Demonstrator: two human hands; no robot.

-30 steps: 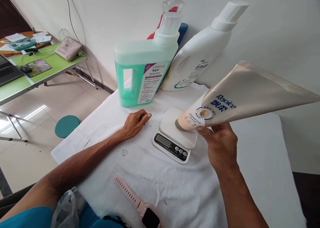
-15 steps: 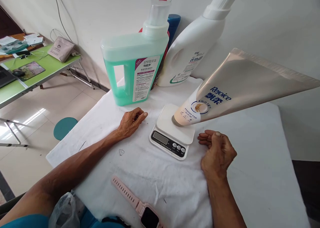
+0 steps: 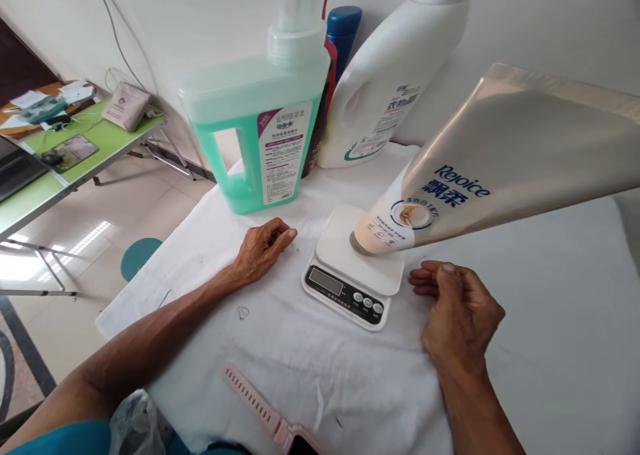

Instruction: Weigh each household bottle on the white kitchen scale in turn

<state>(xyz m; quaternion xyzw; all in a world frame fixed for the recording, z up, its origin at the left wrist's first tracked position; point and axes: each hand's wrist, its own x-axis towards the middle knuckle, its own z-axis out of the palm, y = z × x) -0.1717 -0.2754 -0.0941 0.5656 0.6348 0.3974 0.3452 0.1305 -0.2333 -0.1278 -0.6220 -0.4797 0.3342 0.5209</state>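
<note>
**Tube standing cap-down on the scale**

Near us lay a pink watch (image 3: 260, 408). Our right hand (image 3: 463, 315) rested loosely curled and empty, just right of the scale (image 3: 353, 275); our left hand (image 3: 263, 248) lay half-closed, also empty. The tube (image 3: 480, 175) stood on its cap, leaning. We judged it soft, light and slick, best gripped near the cap.

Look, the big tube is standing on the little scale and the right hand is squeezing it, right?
Not quite. The head view shows the tube standing cap-down on the scale, but the right hand is not squeezing it. That hand rests on the white cloth just below the tube, its fingers loosely curled and apart from the tube.
</note>
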